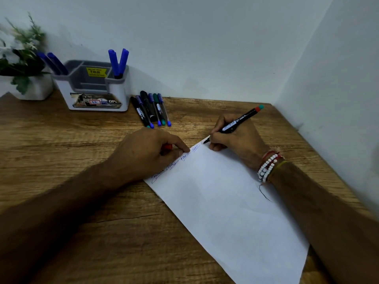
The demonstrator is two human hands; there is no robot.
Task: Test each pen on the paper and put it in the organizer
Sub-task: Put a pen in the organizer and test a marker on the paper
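Wood-grain desk (pixel 61 140) shoved into a pale-walled corner, pretty basic setup. Right hand (pixel 235 138) pinches a slim black plastic pen (pixel 238 120) low on the barrel, tip touching the far corner of the white paper sheet (pixel 225 201), next to a few blue scribbles. Left hand (pixel 143 152) pins the sheet's edge with curled fingers, and looks like it's got a small red cap (pixel 168 146) tucked under them. Pen should be light, stiff and a bit slick, so I'd grip it mid-barrel for the drop into the grey-and-white plastic organizer (pixel 67 87), which stands well apart at the back left with blue pens (pixel 118 62) in it. More loose pens (pixel 151 109) lie just beside it.
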